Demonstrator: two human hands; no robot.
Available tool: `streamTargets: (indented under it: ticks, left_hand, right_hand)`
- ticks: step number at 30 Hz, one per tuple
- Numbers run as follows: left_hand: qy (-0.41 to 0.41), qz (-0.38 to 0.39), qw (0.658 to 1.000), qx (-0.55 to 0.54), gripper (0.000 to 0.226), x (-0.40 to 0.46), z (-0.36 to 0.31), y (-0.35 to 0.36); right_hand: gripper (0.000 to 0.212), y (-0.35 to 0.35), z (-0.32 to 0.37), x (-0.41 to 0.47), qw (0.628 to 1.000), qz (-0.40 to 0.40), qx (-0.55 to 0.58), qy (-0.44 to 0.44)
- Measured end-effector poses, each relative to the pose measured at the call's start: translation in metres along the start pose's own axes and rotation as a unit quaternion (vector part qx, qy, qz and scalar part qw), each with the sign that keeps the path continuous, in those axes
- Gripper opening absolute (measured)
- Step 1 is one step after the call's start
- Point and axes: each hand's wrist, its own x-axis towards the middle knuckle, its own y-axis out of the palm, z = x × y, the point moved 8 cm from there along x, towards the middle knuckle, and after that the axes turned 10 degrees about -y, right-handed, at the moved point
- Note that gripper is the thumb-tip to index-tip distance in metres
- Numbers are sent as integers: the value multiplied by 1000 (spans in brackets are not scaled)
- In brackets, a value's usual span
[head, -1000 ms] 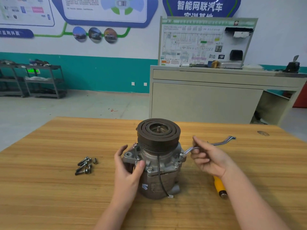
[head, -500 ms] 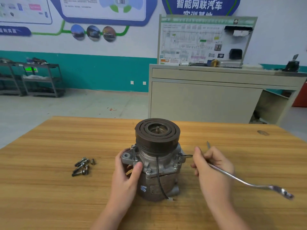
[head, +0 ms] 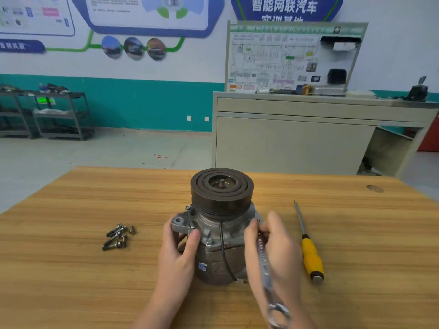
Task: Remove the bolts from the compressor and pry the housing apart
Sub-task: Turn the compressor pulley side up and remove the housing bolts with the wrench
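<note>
Few bolts (head: 117,237) already out on the bench (head: 71,269), left hand (head: 179,248) clutching the compressor (head: 221,224), right hand (head: 273,245) gripping the wrench (head: 264,267) on another, prying's still ahead.

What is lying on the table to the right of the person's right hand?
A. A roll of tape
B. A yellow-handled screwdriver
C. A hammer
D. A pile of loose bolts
B: a yellow-handled screwdriver lies on the wooden table just right of the right hand, which holds a wrench at the compressor; the loose bolts lie on the other side, left of the compressor.
</note>
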Motion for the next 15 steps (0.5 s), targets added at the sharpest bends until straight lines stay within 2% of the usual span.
streamTargets:
  ticks: [2, 4, 5, 7, 9, 11, 13, 15]
  left_hand:
    - [-1, 0, 1000, 3, 36, 0, 1, 0]
    - [-3, -1, 1000, 3, 37, 0, 2, 0]
    - [-4, -3, 1000, 2, 37, 1, 3, -1]
    - [-6, -6, 1000, 6, 38, 2, 5, -1]
    - [-11, -6, 1000, 6, 37, 3, 6, -1]
    - [-15, -7, 1000, 4, 37, 3, 7, 0]
    - [-17, -12, 1000, 0, 35, 3, 6, -1]
    - [-19, -17, 1000, 0, 36, 3, 5, -1]
  right_hand:
    - [39, -6, -22, -3, 988, -15, 133, 81]
    - [35, -7, -46, -3, 948, 0, 269, 172]
    - [33, -2, -61, -4, 906, 20, 353, 234]
    - [25, 12, -88, -5, 785, 76, 500, 357]
    - [15, 24, -100, 0, 704, 164, 532, 441]
    - [11, 36, -108, 11, 655, 218, 532, 490]
    - [12, 51, -111, 24, 639, 247, 515, 516]
    - [13, 64, -109, 34, 646, 271, 501, 509]
